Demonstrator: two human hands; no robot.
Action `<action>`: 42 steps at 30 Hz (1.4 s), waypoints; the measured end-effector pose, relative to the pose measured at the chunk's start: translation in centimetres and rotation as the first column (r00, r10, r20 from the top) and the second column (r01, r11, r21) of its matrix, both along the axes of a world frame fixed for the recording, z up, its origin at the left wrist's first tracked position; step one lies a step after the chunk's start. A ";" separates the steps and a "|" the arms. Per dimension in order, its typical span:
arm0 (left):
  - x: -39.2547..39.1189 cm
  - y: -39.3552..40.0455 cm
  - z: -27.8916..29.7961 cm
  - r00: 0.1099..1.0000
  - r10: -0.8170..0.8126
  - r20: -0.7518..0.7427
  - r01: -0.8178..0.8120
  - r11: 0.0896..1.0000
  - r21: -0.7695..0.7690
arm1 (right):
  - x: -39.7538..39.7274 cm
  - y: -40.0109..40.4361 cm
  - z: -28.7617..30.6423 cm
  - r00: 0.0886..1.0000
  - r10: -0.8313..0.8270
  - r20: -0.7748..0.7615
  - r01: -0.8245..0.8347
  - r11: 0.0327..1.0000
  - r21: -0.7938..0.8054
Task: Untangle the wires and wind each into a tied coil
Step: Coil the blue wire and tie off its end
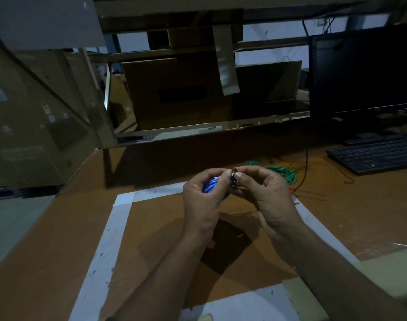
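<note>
Above the brown worktop, both hands' fingers pinch a tie onto the wound blue wire coil, green wire untied behind.

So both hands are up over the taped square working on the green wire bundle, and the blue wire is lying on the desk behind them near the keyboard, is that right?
Not quite: the colours are swapped. The head view shows the left hand and right hand holding the blue wire bundle over the taped square, while the green wire lies on the desk behind them, near the keyboard.
</note>
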State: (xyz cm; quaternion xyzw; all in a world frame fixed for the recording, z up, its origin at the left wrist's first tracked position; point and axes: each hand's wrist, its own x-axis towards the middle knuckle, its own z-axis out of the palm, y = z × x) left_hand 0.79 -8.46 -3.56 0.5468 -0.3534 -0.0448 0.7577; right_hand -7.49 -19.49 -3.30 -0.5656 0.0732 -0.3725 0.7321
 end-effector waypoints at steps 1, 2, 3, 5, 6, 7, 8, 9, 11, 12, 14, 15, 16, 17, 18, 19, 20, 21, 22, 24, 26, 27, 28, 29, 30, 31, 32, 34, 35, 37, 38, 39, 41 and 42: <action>0.0 0.0 0.0 1.000 -0.002 0.000 0.002 1.000 -0.003 | -0.1 0.0 0.0 1.000 0.008 0.007 -0.008 1.000 0.010; 0.0 0.0 0.0 1.000 -0.003 0.000 0.003 1.000 -0.007 | -0.1 0.1 0.1 1.000 0.018 0.013 -0.018 1.000 0.019; 0.0 0.0 0.0 1.000 -0.002 -0.001 0.002 1.000 -0.010 | -0.2 0.1 0.1 0.999 0.027 0.018 -0.028 0.999 0.024; 0.2 0.0 -0.1 1.000 -0.001 -0.004 0.001 1.000 -0.012 | -0.2 0.2 0.2 0.999 0.043 0.021 -0.044 0.999 0.028; 0.2 -0.1 -0.1 1.000 0.000 -0.007 0.000 1.000 -0.012 | -0.2 0.2 0.3 0.999 0.048 0.020 -0.049 0.998 0.029; 0.2 -0.1 -0.1 1.000 0.001 -0.009 -0.001 1.000 -0.012 | -0.2 0.2 0.3 0.999 0.051 0.018 -0.051 0.998 0.029; 0.2 -0.1 0.0 1.000 0.002 -0.008 -0.002 1.000 -0.011 | -0.3 0.2 0.4 0.999 0.052 0.015 -0.053 0.998 0.027; 0.2 -0.1 0.0 1.000 0.005 -0.003 -0.005 1.000 -0.009 | -0.2 0.2 0.4 0.999 0.053 0.012 -0.053 0.998 0.025; 0.2 -0.1 0.0 1.000 0.007 0.006 -0.007 1.000 -0.006 | -0.2 0.2 0.3 0.999 0.051 0.010 -0.051 0.998 0.021; 0.2 0.0 0.0 1.000 0.003 0.009 -0.003 1.000 -0.008 | -0.2 0.2 0.3 0.999 0.048 0.010 -0.049 0.999 0.021; 0.2 -0.1 0.0 1.000 -0.002 0.004 0.002 1.000 -0.018 | -0.2 0.2 0.3 0.999 0.047 0.010 -0.047 0.999 0.022; 0.1 -0.1 0.1 1.000 -0.003 -0.004 0.003 1.000 -0.025 | -0.2 0.2 0.3 0.999 0.047 0.011 -0.047 0.999 0.022; 0.0 0.0 0.2 1.000 -0.004 -0.010 0.004 1.000 -0.031 | -0.2 0.2 0.3 0.999 0.048 0.012 -0.048 0.999 0.022; 0.0 0.0 0.1 1.000 -0.004 -0.010 0.004 0.999 -0.034 | -0.2 0.2 0.3 0.999 0.047 0.012 -0.048 0.999 0.022; 0.1 -0.1 0.1 1.000 -0.005 -0.003 0.005 0.999 -0.033 | -0.2 0.2 0.3 0.999 0.047 0.010 -0.047 0.999 0.024; 0.2 -0.1 0.0 1.000 -0.005 0.003 0.005 1.000 -0.031 | -0.2 0.2 0.3 0.999 0.044 0.007 -0.044 0.999 0.025; 0.2 -0.1 0.0 1.000 -0.006 0.004 0.006 1.000 -0.030 | -0.1 0.2 0.3 0.999 0.043 0.007 -0.043 0.999 0.029; 0.2 -0.1 0.0 1.000 -0.007 0.002 0.007 1.000 -0.030 | -0.1 0.2 0.3 0.999 0.043 0.010 -0.043 0.999 0.029; 0.1 0.0 0.1 1.000 -0.008 0.001 0.008 0.999 -0.032 | -0.1 0.2 0.3 0.999 0.045 0.013 -0.045 0.999 0.027; 0.0 0.0 0.3 1.000 -0.013 -0.002 0.013 0.999 -0.036 | -0.2 0.3 0.4 0.999 0.044 0.017 -0.045 0.999 0.022; -0.2 0.0 0.4 1.000 -0.019 -0.010 0.018 0.999 -0.041 | -0.4 0.4 0.5 0.999 0.042 0.020 -0.043 0.999 0.019; -0.2 0.0 0.4 1.000 -0.015 -0.010 0.014 0.999 -0.039 | -0.5 0.5 0.6 0.999 0.043 0.023 -0.044 0.999 0.020; -0.2 0.0 0.3 1.000 -0.008 -0.009 0.008 0.999 -0.032 | -0.5 0.5 0.6 0.999 0.045 0.023 -0.045 0.999 0.022; -0.1 -0.1 0.3 1.000 -0.003 -0.009 0.003 1.000 -0.027 | -0.4 0.5 0.6 0.999 0.044 0.022 -0.045 0.999 0.023; -0.1 -0.1 0.2 1.000 -0.002 -0.011 0.001 1.000 -0.025 | -0.4 0.4 0.5 0.999 0.042 0.022 -0.042 0.999 0.020; -0.1 -0.1 0.2 1.000 -0.003 -0.011 0.002 1.000 -0.022 | -0.4 0.4 0.5 0.999 0.039 0.021 -0.039 0.999 0.015; -0.1 -0.1 0.2 1.000 -0.005 -0.012 0.005 1.000 -0.018 | -0.3 0.4 0.5 0.999 0.034 0.019 -0.034 0.999 0.009; -0.1 0.0 0.2 1.000 -0.011 -0.015 0.011 1.000 -0.018 | -0.3 0.4 0.5 0.999 0.025 0.021 -0.025 1.000 -0.001; -0.1 0.0 0.2 1.000 -0.009 -0.015 0.009 1.000 -0.017 | -0.3 0.4 0.5 0.999 0.023 0.023 -0.022 1.000 -0.008; 0.0 -0.1 0.1 1.000 0.002 -0.010 -0.002 1.000 -0.009 | -0.4 0.4 0.4 1.000 0.018 0.021 -0.018 1.000 -0.025; 0.0 -0.1 0.0 1.000 0.005 -0.009 -0.005 1.000 -0.005 | -0.4 0.4 0.4 1.000 0.018 0.020 -0.017 0.999 -0.030; 0.0 -0.1 0.0 1.000 0.004 -0.011 -0.004 1.000 -0.004 | -0.3 0.4 0.3 1.000 0.018 0.020 -0.017 0.999 -0.027; 0.0 -0.1 0.0 1.000 0.001 -0.012 -0.001 1.000 -0.006 | -0.3 0.3 0.3 1.000 0.017 0.024 -0.017 1.000 -0.013; 0.1 -0.1 0.1 1.000 -0.002 -0.011 0.002 1.000 -0.007 | -0.3 0.3 0.3 1.000 0.016 0.025 -0.016 1.000 -0.010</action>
